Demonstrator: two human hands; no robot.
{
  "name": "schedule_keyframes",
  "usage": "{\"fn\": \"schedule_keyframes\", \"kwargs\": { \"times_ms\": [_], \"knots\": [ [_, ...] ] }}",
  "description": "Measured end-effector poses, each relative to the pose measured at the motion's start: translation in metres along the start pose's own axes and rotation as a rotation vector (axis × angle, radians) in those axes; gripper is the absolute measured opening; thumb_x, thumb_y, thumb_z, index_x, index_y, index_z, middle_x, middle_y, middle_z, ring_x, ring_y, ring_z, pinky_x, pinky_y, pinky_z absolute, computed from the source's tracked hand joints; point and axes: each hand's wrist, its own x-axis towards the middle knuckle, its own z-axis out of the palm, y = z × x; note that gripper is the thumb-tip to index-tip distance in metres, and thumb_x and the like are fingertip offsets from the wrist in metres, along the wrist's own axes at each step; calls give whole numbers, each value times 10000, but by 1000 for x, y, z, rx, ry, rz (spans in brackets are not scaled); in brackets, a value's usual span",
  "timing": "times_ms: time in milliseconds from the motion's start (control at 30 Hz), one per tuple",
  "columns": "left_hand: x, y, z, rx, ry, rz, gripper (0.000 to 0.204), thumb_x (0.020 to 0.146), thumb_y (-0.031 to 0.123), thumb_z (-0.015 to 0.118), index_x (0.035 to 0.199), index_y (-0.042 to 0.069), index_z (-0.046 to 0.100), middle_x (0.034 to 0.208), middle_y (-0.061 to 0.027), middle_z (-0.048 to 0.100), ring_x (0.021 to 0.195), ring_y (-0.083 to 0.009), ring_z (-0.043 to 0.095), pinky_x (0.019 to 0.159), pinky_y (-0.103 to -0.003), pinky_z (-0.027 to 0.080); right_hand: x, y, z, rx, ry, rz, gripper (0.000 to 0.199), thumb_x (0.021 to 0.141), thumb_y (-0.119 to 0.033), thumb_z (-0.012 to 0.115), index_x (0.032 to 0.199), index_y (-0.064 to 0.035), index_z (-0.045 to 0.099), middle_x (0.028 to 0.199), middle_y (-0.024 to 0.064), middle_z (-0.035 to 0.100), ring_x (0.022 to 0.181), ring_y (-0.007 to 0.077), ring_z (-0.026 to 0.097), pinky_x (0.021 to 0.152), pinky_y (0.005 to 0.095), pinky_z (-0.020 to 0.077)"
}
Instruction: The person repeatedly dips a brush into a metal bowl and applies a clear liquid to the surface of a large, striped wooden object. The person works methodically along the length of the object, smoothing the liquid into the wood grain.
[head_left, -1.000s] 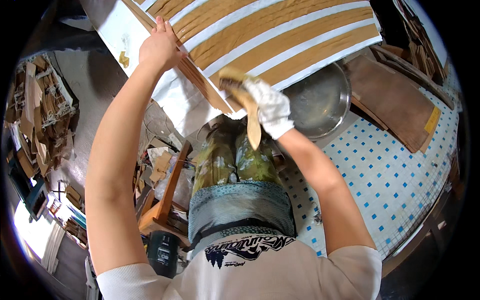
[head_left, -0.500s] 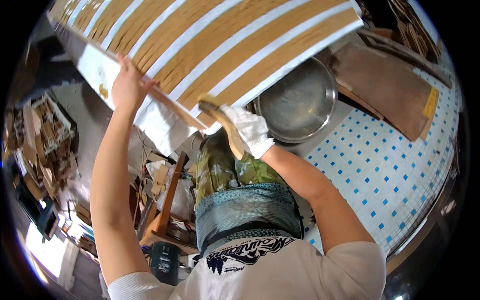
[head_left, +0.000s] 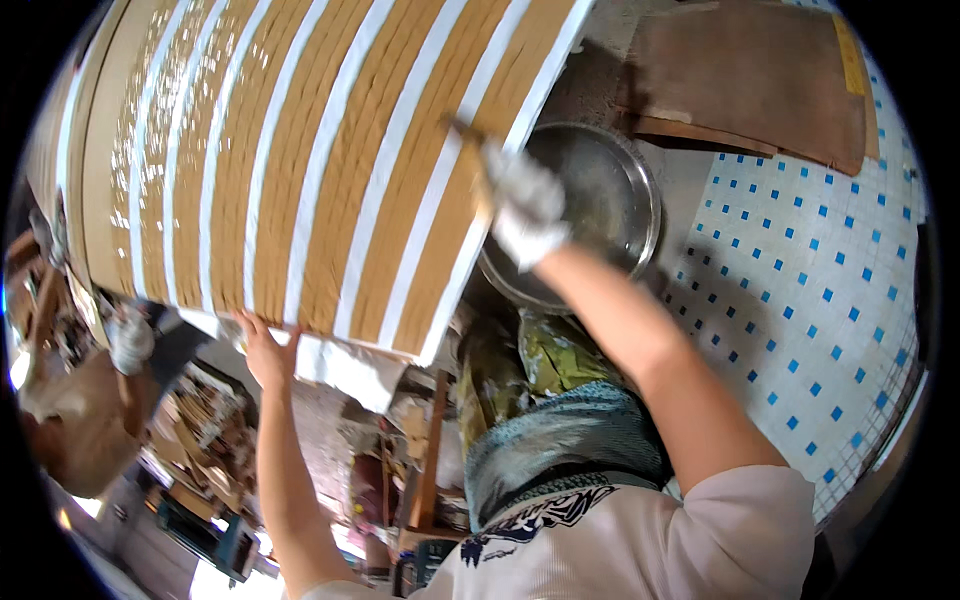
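Both arms [head_left: 283,440] raised, hands apart.

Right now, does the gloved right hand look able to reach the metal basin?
Probably yes. The right hand, in a white glove and gripping a brush, hovers at the near rim of the metal basin. Nothing lies between them; the striped board sits to its left.

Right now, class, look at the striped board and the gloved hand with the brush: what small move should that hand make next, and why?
Probably a short stroke along the tan stripe. The right hand, in a white glove, holds the brush at the striped board near its right edge, beside the metal bowl. The left hand steadies the board's lower edge, so it looks held ready for brushing.
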Motion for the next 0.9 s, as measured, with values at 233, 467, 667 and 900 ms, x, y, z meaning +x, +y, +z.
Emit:
{"fn": "schedule_keyframes", "kwargs": {
  "times_ms": [233, 467, 667, 900],
  "knots": [
    [1, 11, -17, 0, -88, -3, 1089, 700, 485, 797, 1435, -98, 244, 1501, -330, 240, 1238, -426, 494, 964, -400, 479, 12, 36, 0, 329, 258, -79, 385, 948, -513, 391, 1068, -196, 573, 767, 35, 599, 618, 197, 607, 400, 328, 455],
    [10, 15, -23, 60, -115, 49, 1145, 696, 536, 791, 1424, -140, 221, 1479, -387, 204, 1283, -437, 445, 991, -377, 467, 135, 143, -71, 142, 374, 373, 583, 891, -582, 460, 875, -39, 673, 838, 186, 669, 715, 345, 669, 609, 452, 528],
    [6, 15, -27, 57, -153, 1, 1194, 641, 623, 784, 1410, -130, 265, 1446, -379, 293, 1086, -449, 590, 852, -427, 532, 97, 80, -53, 120, 362, -24, 314, 946, -405, 487, 1132, -159, 545, 764, 103, 631, 530, 257, 618, 481, 391, 533],
    [5, 15, -21, 13, -121, 15, 1081, 674, 495, 816, 1374, -154, 310, 1451, -377, 283, 1163, -459, 535, 906, -423, 506, 211, 152, -104, 47, 231, 294, 519, 880, -527, 517, 850, -37, 685, 769, 189, 680, 731, 330, 696, 643, 439, 560]
  ]
}}
